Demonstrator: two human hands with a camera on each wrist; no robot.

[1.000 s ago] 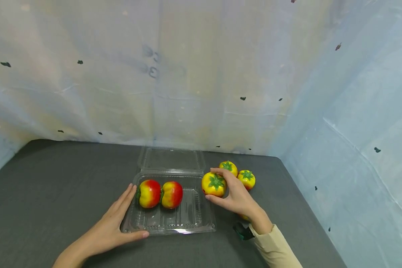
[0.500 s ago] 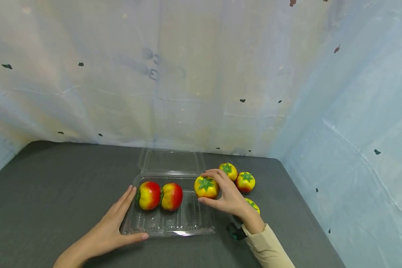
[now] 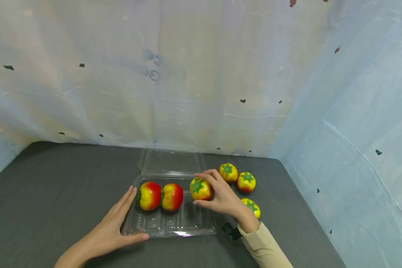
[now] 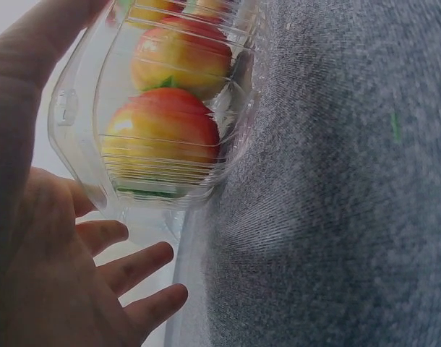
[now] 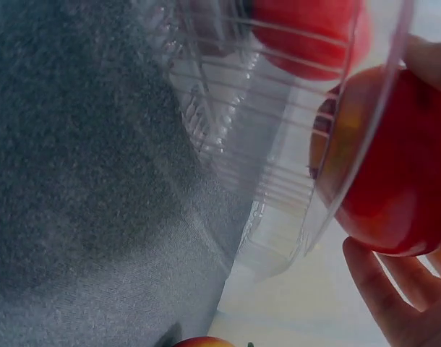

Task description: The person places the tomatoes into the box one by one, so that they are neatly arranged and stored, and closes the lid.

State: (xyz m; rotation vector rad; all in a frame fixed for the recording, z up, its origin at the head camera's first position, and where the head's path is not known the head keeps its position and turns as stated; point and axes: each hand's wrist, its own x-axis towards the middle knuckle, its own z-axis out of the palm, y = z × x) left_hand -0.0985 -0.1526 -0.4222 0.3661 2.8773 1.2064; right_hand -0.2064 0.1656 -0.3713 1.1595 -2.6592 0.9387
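My right hand (image 3: pixel 224 199) grips a red-and-yellow fruit (image 3: pixel 201 190) with a green star-shaped leaf cap, thumb and fingers on opposite sides. It is over the right part of a clear plastic clamshell box (image 3: pixel 201 233). In the right wrist view the held fruit (image 5: pixel 416 166) shows its red side, partly behind the box wall. Two similar fruits, a left one (image 3: pixel 149 196) and a right one (image 3: pixel 172 197), lie on their sides in the box. My left hand (image 3: pixel 112 227), fingers extended, is at the box's left side, its thumb by the front edge.
The box's clear lid (image 3: pixel 172 160) lies open behind it. Three more fruits, a far one (image 3: pixel 228 172), a middle one (image 3: pixel 246 182) and a near one (image 3: pixel 252 207), rest on the dark cloth (image 3: pixel 70 186) to the right. A pale sheet (image 3: pixel 187 93) encloses the back and sides.
My right hand has carried the gripped fruit leftward, from the box's right edge to over its right part. The near fruit behind my wrist has come into view. My left hand stays in place.
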